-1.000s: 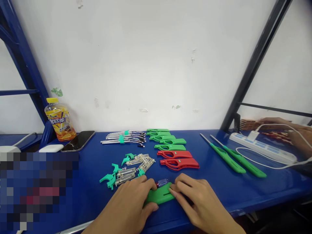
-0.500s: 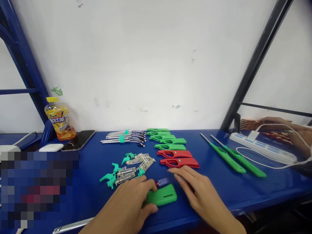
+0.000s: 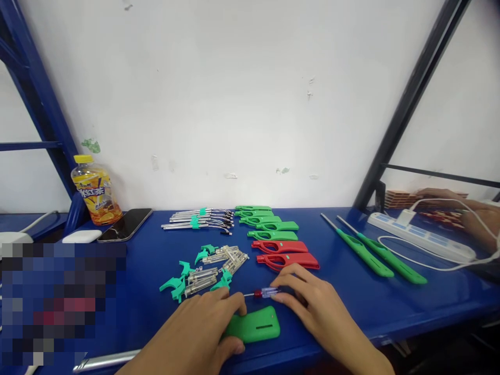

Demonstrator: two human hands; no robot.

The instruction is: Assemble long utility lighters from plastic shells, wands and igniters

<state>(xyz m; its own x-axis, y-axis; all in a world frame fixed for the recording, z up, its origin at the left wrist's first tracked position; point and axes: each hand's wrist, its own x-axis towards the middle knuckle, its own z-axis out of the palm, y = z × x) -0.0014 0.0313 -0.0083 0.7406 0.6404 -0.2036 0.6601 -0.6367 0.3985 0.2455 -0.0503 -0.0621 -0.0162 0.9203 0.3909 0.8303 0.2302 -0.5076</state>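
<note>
Clock set on the green case [image 3: 260, 324], 12 toward the wall. My left hand [image 3: 199, 323] grips the case, fingers over the far edge, thumb along the near one; it lies flat on the table [image 3: 336, 333], slightly nearer me than in the previous frame. Right hand [image 3: 318, 304]: previously apart from the screwdriver [image 3: 265, 293], now closed on its clear handle by the fingertips. Screwdriver has shifted toward 3 and its shaft now shows, pointing to 9, at about 12 to 1 from the case, just clear of it. Metal tube [image 3: 107, 360] between 8 and 9, partly under my left forearm, has slid toward 9. Clear parts [image 3: 201, 284] with teal triggers [image 3: 172, 285] at 11, one trigger by my left hand now more exposed. Farther at 11, rods [image 3: 185, 226] with wires. Red cases [image 3: 289, 260] at 1, green row [image 3: 273, 236] at 12, unchanged. Two green lighters [image 3: 367, 255] at 2; power strip [image 3: 422, 237] beyond. Bottle [image 3: 97, 195] and phone [image 3: 125, 225] at 10.
</note>
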